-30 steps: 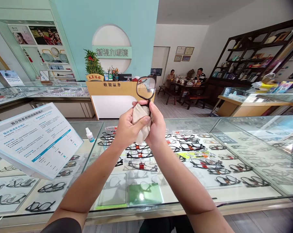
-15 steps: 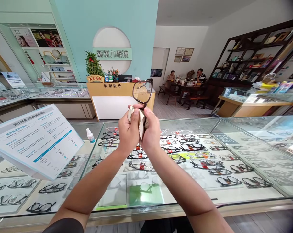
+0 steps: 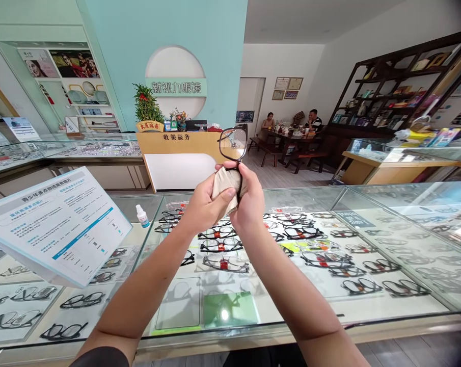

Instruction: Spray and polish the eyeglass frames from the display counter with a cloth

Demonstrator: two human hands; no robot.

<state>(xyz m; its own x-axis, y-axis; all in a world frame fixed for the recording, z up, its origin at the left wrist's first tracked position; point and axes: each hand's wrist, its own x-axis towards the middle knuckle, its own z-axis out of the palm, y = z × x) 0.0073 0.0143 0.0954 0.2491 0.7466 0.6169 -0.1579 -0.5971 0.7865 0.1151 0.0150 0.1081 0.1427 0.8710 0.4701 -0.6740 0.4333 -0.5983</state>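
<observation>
Dark-framed glasses (image 3: 233,144) are held up in front of me, one lens rising above my fingers. My right hand (image 3: 249,200) is closed on the frame near its middle. A beige cloth (image 3: 226,184) is pinched in my left hand (image 3: 206,202), thumb in front, and lies against the lower lens, which it mostly hides. Both hands are close together over the glass display case (image 3: 291,316), where many glasses lie in rows.
A large printed card (image 3: 70,219) stands at the left. Beside it is a small spray bottle (image 3: 142,216). Farther back are a cashier counter (image 3: 180,163) and two people seated at a dark table (image 3: 291,134).
Both hands and the glasses have shifted slightly right. The cloth is now spread wider over the lower lens, and my left thumb sits lower on it.
</observation>
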